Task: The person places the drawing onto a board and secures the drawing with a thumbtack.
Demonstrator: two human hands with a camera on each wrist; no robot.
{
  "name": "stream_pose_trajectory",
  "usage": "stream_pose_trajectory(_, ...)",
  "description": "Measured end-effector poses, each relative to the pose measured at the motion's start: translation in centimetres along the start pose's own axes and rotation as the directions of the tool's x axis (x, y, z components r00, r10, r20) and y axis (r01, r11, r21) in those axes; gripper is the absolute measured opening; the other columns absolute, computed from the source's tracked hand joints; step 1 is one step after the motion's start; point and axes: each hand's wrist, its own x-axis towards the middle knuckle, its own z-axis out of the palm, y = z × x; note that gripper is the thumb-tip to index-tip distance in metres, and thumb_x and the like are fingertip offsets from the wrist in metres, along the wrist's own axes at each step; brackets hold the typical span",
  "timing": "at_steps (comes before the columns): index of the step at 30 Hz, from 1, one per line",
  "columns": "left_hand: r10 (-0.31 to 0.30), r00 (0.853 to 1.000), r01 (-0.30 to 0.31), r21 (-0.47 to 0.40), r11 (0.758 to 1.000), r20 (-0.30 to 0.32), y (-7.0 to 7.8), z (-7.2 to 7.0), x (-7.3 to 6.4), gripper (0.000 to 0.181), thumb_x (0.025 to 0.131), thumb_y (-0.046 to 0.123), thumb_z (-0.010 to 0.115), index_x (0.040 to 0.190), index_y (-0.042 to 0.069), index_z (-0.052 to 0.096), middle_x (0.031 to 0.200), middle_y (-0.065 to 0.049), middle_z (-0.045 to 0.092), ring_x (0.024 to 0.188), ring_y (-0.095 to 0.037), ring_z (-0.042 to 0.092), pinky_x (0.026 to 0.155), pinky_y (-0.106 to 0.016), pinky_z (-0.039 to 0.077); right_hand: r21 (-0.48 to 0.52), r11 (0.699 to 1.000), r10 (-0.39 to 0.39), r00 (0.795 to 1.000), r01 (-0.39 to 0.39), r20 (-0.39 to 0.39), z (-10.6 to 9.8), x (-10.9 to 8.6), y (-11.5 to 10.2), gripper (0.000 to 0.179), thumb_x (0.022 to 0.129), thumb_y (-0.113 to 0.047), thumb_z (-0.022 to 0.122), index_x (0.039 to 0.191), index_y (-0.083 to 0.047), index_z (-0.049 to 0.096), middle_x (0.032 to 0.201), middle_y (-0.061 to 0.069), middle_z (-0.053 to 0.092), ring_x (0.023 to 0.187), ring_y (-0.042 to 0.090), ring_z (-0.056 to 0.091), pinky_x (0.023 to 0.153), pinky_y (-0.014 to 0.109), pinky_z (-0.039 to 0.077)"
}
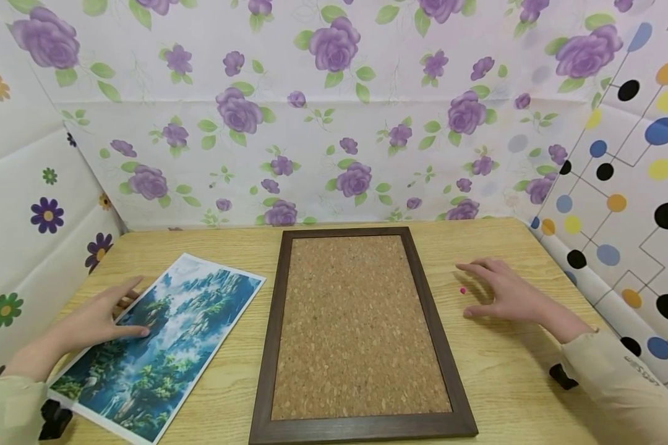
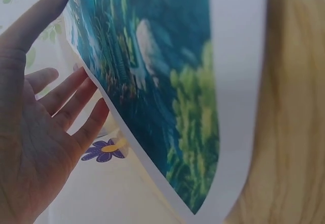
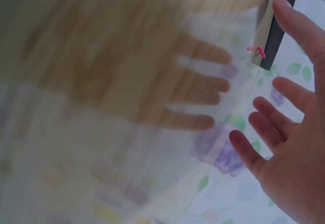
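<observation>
A printed mountain landscape [image 1: 167, 346] with a white border lies slanted on the left of the table. My left hand [image 1: 91, 324] is at its left edge, thumb stretched over the picture and the other fingers loosely bent along the edge. In the left wrist view the fingertips of the left hand [image 2: 45, 117] come right up to the paper's border. A cork board [image 1: 362, 327] with a dark brown frame lies upright in the middle. To its right, my right hand [image 1: 509, 293] hovers with relaxed, spread fingers around a small pink push pin [image 1: 462, 290], holding nothing.
The wooden table [image 1: 222, 395] backs onto a wall covering [image 1: 289, 148] with purple roses. A flowered sheet [image 1: 28, 179] stands at the left, and a dotted sheet [image 1: 634, 185] at the right. The right wrist view shows the dark board frame [image 3: 282, 26] beyond the push pin.
</observation>
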Motion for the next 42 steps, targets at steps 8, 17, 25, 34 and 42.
stream_pose_trajectory(8,-0.047,0.999,0.047,0.021,0.999,0.009,-0.5,0.1,0.1,0.116,0.076,0.050,0.081,0.153,-0.010,0.018,0.120,-0.032,0.054,0.101,-0.041,0.059,0.077,-0.054,0.053,0.059,0.998,0.002,1.000,-0.004,0.021,0.0,0.1,0.2,0.087,0.078,-0.051,0.079,0.147,-0.011,0.046,0.132,0.017,0.052,0.121,0.036,0.051,0.093,0.057,0.048)
stream_pose_trajectory(17,-0.064,0.998,0.064,-0.006,0.998,0.020,-1.1,0.1,0.3,0.101,0.077,0.044,0.082,0.142,-0.017,0.036,0.116,-0.032,0.055,0.096,-0.036,0.059,0.074,-0.047,0.053,0.108,0.994,0.000,0.999,-0.006,0.048,-0.1,0.4,0.6,0.075,0.081,-0.045,0.079,0.142,-0.010,0.052,0.121,0.011,0.056,0.106,0.024,0.057,0.078,0.035,0.051)
stream_pose_trajectory(25,-0.048,0.998,0.050,-0.038,0.998,0.051,-1.2,-0.3,0.1,0.091,0.079,0.033,0.082,0.141,-0.018,0.037,0.113,-0.029,0.058,0.092,-0.031,0.060,0.071,-0.041,0.052,0.108,0.994,0.015,0.998,-0.021,0.061,-0.3,0.4,0.4,0.073,0.081,-0.047,0.078,0.139,-0.010,0.055,0.118,0.009,0.057,0.105,0.022,0.057,0.080,0.037,0.051)
stream_pose_trajectory(34,-0.055,0.996,0.057,-0.028,0.998,0.068,-1.0,-0.5,0.3,0.078,0.081,0.033,0.080,0.135,-0.014,0.049,0.103,-0.013,0.063,0.082,-0.012,0.053,0.063,-0.024,0.044,0.127,0.991,0.023,0.998,-0.031,0.063,-0.1,0.3,0.5,0.066,0.081,-0.047,0.078,0.133,-0.011,0.060,0.119,0.010,0.056,0.107,0.024,0.056,0.087,0.045,0.050)
stream_pose_trajectory(42,-0.089,0.993,0.092,-0.042,0.995,0.077,-1.2,-0.6,0.2,0.075,0.083,0.033,0.078,0.135,-0.014,0.049,0.102,-0.014,0.065,0.082,-0.015,0.056,0.064,-0.027,0.047,0.171,0.985,0.016,0.998,-0.027,0.064,0.2,0.4,0.9,0.063,0.081,-0.043,0.079,0.132,-0.011,0.060,0.122,0.011,0.056,0.110,0.025,0.054,0.088,0.044,0.049)
